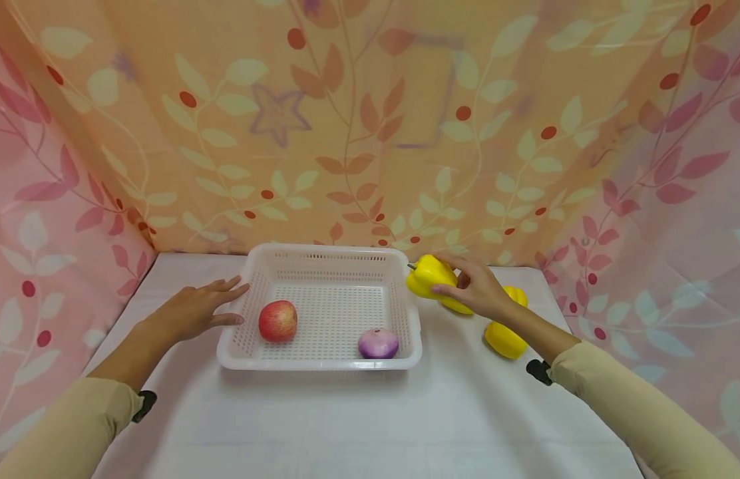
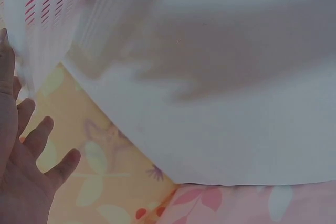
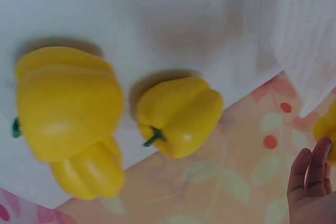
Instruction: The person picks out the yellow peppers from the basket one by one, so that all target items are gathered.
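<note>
My right hand (image 1: 479, 287) grips a yellow bell pepper (image 1: 428, 277) between thumb and fingers, up beside the right rim of a white plastic basket (image 1: 322, 365). The pepper's green stem points left toward the basket. In the right wrist view only part of this hand shows, at the lower right edge. At the basket's left side is my left hand (image 1: 196, 311), its fingers extended and spread at the rim, with nothing in its grasp. Inside the basket sit a red apple (image 1: 278, 321) on the left and a purple onion (image 1: 378, 344) at the front right.
Three more yellow bell peppers lie on the white table right of the basket: one (image 3: 179, 116) partly behind my right hand, a large one (image 3: 68, 103), and another (image 3: 92, 170) close against it. Patterned cloth (image 1: 358, 133) walls the back and both sides.
</note>
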A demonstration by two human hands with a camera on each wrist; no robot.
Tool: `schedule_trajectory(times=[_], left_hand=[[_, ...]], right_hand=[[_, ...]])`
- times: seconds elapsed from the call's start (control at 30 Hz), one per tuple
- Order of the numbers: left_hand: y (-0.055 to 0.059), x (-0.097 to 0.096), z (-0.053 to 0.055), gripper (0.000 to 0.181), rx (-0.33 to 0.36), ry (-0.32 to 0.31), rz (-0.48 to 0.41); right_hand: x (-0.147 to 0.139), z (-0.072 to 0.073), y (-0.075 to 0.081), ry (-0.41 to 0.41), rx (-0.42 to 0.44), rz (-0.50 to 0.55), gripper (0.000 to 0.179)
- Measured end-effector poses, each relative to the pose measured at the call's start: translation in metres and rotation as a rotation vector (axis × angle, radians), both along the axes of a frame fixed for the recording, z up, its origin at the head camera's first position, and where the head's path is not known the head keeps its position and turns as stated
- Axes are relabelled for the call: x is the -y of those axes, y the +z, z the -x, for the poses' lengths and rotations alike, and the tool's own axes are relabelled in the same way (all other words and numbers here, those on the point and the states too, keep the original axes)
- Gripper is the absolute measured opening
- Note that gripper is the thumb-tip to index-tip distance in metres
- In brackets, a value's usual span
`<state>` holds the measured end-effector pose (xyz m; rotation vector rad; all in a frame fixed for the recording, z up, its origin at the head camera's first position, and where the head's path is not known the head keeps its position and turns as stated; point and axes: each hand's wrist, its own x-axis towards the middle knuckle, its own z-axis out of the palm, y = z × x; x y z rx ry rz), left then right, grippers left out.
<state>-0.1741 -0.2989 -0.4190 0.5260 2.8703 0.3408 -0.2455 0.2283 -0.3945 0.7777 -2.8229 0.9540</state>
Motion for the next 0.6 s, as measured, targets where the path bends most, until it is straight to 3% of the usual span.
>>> schedule_trajectory(times=[0.33, 0.6], left_hand=[[-0.002, 0.001, 0.002, 0.081, -0.004, -0.005, 0.011], [-0.003, 0.002, 0.002, 0.081, -0.011, -0.016, 0.015]], right_hand=[[-0.036, -0.009, -0.016, -0.093, 0.036, -0.036, 0.066], [-0.05, -0.019, -0.042, -0.138, 0.068, -0.076, 0.069]])
